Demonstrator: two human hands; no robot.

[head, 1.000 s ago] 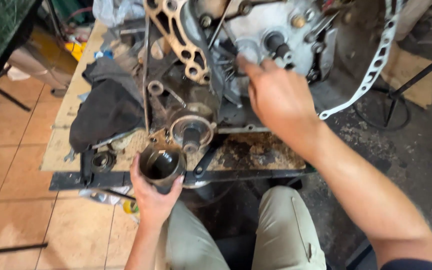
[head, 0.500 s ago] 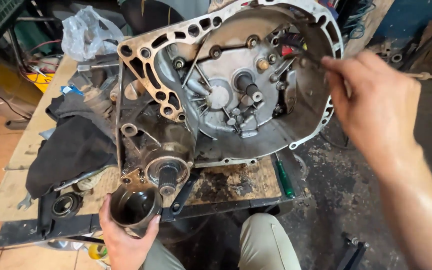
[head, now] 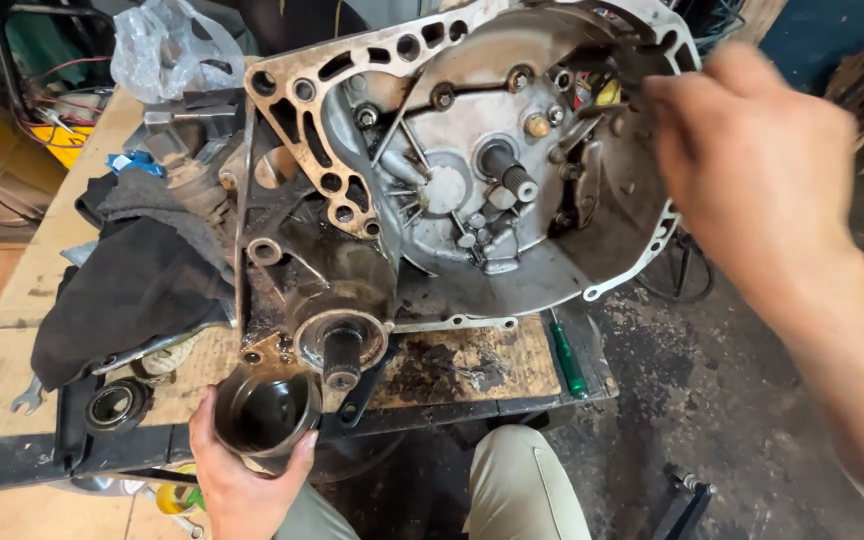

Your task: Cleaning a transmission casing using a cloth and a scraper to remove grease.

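The left hand [head: 237, 480] cupped a dark, greasy metal cup-shaped housing [head: 267, 410] from below, fingers [head: 302, 455] wrapped round its wall so the open mouth faced up, just at seven o'clock of the stub shaft [head: 342, 355] that jutted from the gearbox casing [head: 472, 170]. Held that way, it looked kept level and close to the shaft it seemed to belong with.

The right hand [head: 752, 170] was up at two o'clock, against the bell-housing rim; it was blurred, and I could not tell whether its fingers pinched anything.

The casing lay mouth-up on the wooden worktop [head: 472, 365], likely so the inside could be reached. A black rag [head: 132, 285] sat at nine o'clock, a bearing [head: 115, 405] below it, and a green-handled screwdriver [head: 567, 360] at four o'clock, near to hand.
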